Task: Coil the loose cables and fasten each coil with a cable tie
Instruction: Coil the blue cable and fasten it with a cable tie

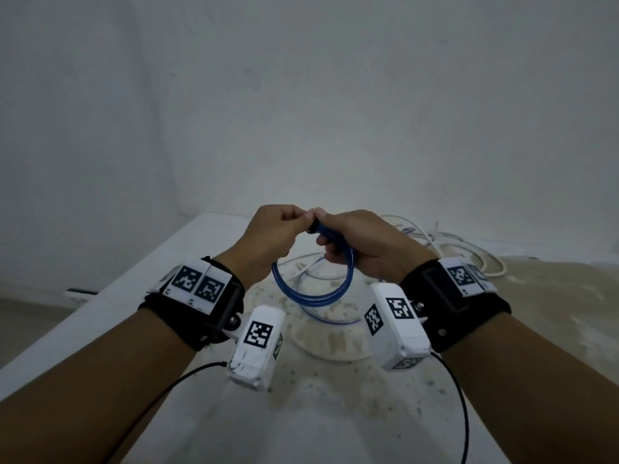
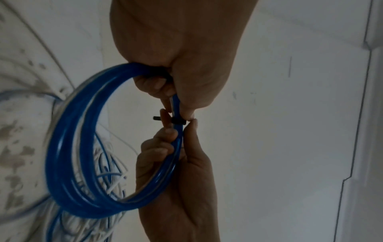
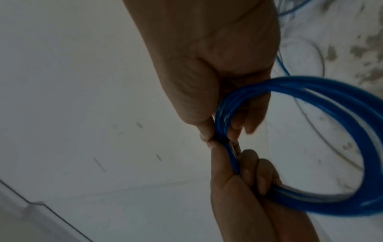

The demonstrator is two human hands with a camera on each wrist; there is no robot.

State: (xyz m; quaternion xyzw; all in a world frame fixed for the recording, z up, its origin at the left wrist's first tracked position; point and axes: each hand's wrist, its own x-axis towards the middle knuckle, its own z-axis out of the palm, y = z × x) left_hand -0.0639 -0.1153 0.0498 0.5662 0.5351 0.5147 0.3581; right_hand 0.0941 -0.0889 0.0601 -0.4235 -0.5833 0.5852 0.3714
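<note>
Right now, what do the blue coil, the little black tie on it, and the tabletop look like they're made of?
Blue coil: looks like glossy, translucent plastic-jacketed cable; light streaks run along its smooth loops.
Black tie: probably matte plastic, a thin dark band cinched round the strands; too small to be sure.
Tabletop: hard, dull white surface with brownish mottled stains; painted or laminated, I cannot tell which.

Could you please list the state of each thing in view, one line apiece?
blue cable coil: wound in loops, held up off the table by both hands.
black cable tie: wrapped round the coil, tail sticking out.
left hand: pinches the coil beside the tie.
right hand: grips the coil.
white cables: loose on the table.
</note>
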